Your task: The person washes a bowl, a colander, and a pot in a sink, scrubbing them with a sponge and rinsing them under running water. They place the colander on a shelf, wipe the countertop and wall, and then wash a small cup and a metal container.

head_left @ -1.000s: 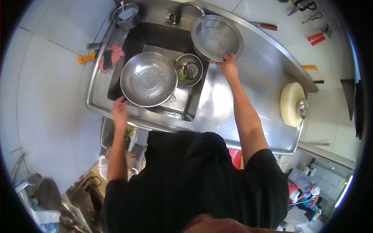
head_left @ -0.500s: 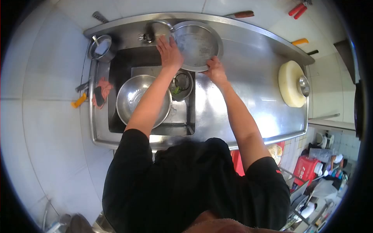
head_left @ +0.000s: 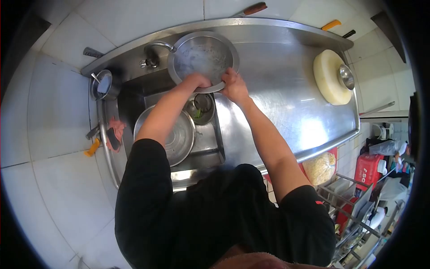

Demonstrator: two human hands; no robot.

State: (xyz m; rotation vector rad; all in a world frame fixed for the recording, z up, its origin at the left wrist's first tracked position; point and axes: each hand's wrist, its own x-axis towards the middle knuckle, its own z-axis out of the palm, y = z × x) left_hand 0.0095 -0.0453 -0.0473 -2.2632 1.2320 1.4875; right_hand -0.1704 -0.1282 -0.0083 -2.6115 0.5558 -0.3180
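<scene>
A metal bowl (head_left: 204, 58) with whitish, cloudy contents is held tilted beside the faucet (head_left: 165, 45), at the sink's back right corner. My right hand (head_left: 235, 86) is closed on the bowl's near right rim. My left hand (head_left: 198, 80) reaches over the near rim. Its fingers look curled inside the bowl, and whatever they may hold is hidden. Below, in the sink (head_left: 210, 154), sits a wide round metal pan (head_left: 179, 141), partly covered by my left forearm. Next to it is a small metal pot (head_left: 205, 119) with a strainer (head_left: 202, 103) and a green leaf.
A steel counter (head_left: 286, 85) extends right, with a thick pale round block (head_left: 324, 76) and a small metal bowl (head_left: 346, 76) at its far end. On the left are a metal pot (head_left: 107, 85) and a pink cloth (head_left: 116, 130). Several handled tools line the back edge.
My left hand has gone from open at the vessel's left side to curled inside its near rim. My right hand stays on the rim. The camera view has shifted.
</scene>
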